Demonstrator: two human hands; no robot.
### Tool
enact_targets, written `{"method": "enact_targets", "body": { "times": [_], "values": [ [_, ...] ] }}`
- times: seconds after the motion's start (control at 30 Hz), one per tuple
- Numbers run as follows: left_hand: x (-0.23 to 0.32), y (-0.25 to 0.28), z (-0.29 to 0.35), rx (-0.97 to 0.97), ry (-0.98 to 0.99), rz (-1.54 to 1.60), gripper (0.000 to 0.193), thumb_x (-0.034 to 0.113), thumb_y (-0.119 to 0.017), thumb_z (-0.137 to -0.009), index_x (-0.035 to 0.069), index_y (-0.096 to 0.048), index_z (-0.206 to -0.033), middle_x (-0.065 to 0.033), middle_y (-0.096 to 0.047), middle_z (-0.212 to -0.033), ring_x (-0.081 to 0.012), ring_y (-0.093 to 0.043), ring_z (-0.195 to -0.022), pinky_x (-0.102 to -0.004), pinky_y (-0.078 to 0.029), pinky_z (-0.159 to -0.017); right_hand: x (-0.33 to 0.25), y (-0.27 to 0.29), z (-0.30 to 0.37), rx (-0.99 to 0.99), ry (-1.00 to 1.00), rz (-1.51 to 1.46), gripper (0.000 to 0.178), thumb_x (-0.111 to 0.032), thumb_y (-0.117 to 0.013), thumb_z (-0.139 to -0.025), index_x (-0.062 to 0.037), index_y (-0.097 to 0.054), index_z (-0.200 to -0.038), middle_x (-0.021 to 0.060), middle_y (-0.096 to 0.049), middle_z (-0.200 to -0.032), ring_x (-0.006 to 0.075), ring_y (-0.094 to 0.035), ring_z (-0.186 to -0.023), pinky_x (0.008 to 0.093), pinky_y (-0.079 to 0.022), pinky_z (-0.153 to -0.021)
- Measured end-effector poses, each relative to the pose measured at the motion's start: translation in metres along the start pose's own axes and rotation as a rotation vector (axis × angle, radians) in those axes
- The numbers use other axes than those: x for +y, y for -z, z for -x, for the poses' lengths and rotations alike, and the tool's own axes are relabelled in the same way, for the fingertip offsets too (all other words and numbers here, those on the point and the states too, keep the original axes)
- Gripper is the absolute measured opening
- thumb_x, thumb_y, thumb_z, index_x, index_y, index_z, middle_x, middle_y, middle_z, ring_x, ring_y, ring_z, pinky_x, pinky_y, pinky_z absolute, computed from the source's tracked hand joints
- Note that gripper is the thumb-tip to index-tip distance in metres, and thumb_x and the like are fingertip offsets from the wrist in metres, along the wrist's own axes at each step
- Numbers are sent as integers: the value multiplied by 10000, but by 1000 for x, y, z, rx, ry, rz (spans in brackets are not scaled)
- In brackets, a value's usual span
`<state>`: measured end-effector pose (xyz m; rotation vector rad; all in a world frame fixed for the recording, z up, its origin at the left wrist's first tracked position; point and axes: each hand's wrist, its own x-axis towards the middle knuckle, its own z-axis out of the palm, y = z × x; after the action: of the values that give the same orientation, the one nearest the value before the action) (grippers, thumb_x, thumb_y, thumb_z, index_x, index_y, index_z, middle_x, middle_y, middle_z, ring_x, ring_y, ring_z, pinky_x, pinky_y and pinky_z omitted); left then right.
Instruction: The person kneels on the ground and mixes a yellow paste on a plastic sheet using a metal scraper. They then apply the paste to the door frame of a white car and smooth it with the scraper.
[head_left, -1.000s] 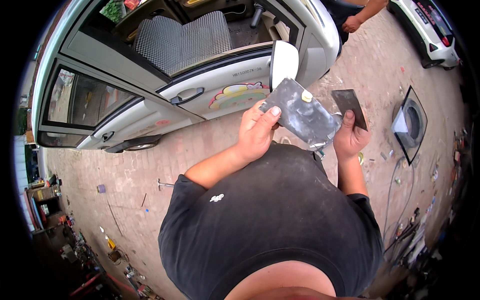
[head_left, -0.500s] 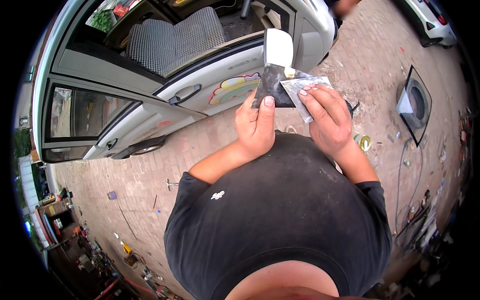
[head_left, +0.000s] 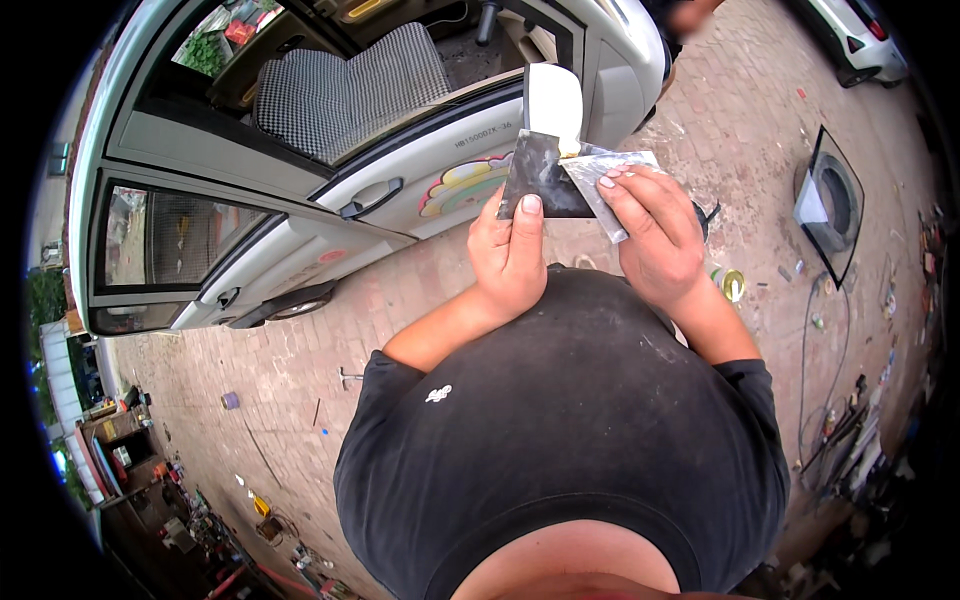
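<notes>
My left hand [head_left: 512, 255] grips a dark, smeared flat plate [head_left: 540, 185], its thumb lying on top along the near edge. My right hand [head_left: 658, 235] is closed on a thin silvery putty scraper [head_left: 603, 200], fingers pressed over its upper face. The scraper's left corner lies against the plate's surface. Where they meet, at the plate's far side, sits a small cream-yellow dab of paste [head_left: 568, 153], partly covered by the scraper. Greyish-white streaks mark the plate.
A white van [head_left: 300, 225] with a white side mirror [head_left: 553, 100] stands close in front. An open can [head_left: 732, 285] is on the brick paving to the right. Farther right, a tyre [head_left: 832, 195] stands behind a dark-edged glass panel [head_left: 845, 265]. Another person's arm [head_left: 690, 15] shows at the top.
The scraper's edge has come onto the paste, which was a larger lump with a pale top and now shows smaller. The left hand and plate have shifted slightly left.
</notes>
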<state>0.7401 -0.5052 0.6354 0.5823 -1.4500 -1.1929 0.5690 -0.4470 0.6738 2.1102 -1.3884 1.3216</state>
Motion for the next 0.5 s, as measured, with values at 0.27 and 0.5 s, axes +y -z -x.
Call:
{"method": "enact_targets", "body": {
  "times": [0.27, 0.5],
  "values": [
    [3, -6, 0, 51, -25, -19, 252, 168, -482, -1025, -50, -599, -1075, 49, -494, -701, -44, -407, -638, -223, -347, -563, 1, 0, -3, -19, 9, -35, 434, 112, -631, -640, 49, -666, -1067, 159, -635, -1018, 339, -635, -942, 416, -545, -823],
    [4, -2, -1, 14, 5, -18, 242, 159, -484, -1023, -48, -601, -1070, 44, -501, -710, -47, -413, -650, -223, -354, -576, 0, 1, -8, -24, 9, -41, 435, 112, -629, -638, 48, -666, -1066, 156, -632, -1024, 336, -632, -946, 415, -539, -830]
  ]
}}
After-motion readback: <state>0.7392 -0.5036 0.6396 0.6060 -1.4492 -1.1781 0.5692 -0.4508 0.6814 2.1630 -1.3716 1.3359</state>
